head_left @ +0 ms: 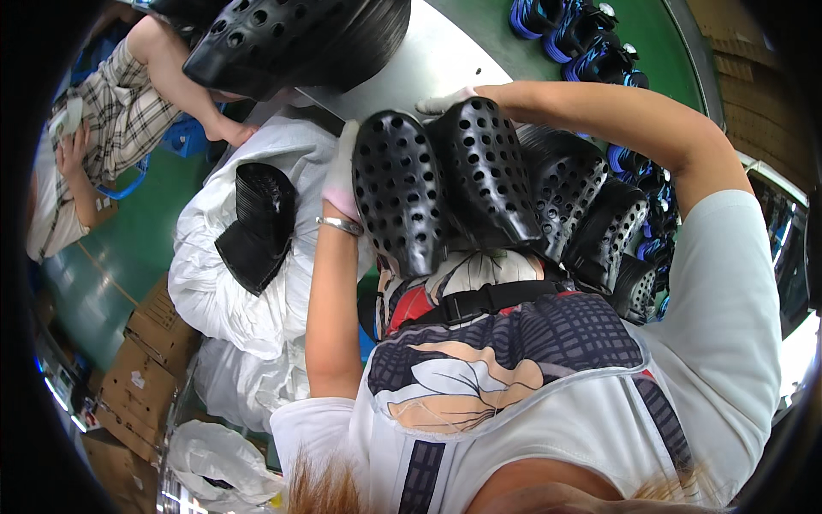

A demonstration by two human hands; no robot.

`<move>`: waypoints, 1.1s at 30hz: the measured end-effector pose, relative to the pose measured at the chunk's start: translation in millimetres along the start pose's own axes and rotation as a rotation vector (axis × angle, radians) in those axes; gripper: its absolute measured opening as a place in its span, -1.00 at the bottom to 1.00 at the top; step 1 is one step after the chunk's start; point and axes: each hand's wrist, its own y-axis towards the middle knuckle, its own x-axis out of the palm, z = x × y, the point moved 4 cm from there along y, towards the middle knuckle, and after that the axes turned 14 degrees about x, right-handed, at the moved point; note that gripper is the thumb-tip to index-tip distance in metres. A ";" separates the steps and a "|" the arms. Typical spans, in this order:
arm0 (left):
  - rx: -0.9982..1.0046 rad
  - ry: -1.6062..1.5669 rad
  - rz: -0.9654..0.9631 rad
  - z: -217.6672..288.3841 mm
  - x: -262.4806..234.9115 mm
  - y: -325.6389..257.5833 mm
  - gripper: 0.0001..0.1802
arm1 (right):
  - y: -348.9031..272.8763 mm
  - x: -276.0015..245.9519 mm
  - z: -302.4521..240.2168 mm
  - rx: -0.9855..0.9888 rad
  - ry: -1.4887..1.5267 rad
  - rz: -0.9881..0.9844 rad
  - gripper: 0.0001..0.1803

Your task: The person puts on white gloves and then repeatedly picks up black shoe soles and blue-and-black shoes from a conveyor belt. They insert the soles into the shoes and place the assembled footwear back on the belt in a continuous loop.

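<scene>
Two gloved hands clasp a row of black perforated shells point(445, 184) against the person's chest: the left hand point(342, 176) curls round the row's left end, the right hand point(445, 101) lies over its top, fingers bent. Left of the row, a stack of black ribbed pieces point(261, 223) sits in a white bag point(231, 291). Beyond the row, a seated person's arm point(184, 86) reaches down to that bag.

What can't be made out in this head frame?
- Right hand: only the gloved fingertips show, the perforated black shells cover the rest.
- Left hand: palm pressed to the shells, grip unclear.
- Lower shells by the right arm: hidden behind the chest.
- Stacked black pieces on white bags: count unreadable.
- Other person: cut off by the rim.
</scene>
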 end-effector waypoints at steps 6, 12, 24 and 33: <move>0.274 0.112 -0.086 -36.6 -46.6 10.4 -0.54 | 6.6 34.9 5.0 0.215 0.176 -0.121 -0.54; 0.051 -0.341 -0.048 -37.7 -32.4 -32.3 -0.49 | -6.5 54.1 -0.5 0.085 0.000 -0.191 -0.71; 0.113 -0.470 -0.181 -38.7 -54.4 -93.5 -0.41 | -78.0 113.7 -27.5 0.214 -0.232 0.037 -0.57; 0.137 -0.492 -0.178 -68.7 -41.8 -147.9 -0.47 | -100.5 147.1 11.3 0.153 -0.302 0.051 -0.55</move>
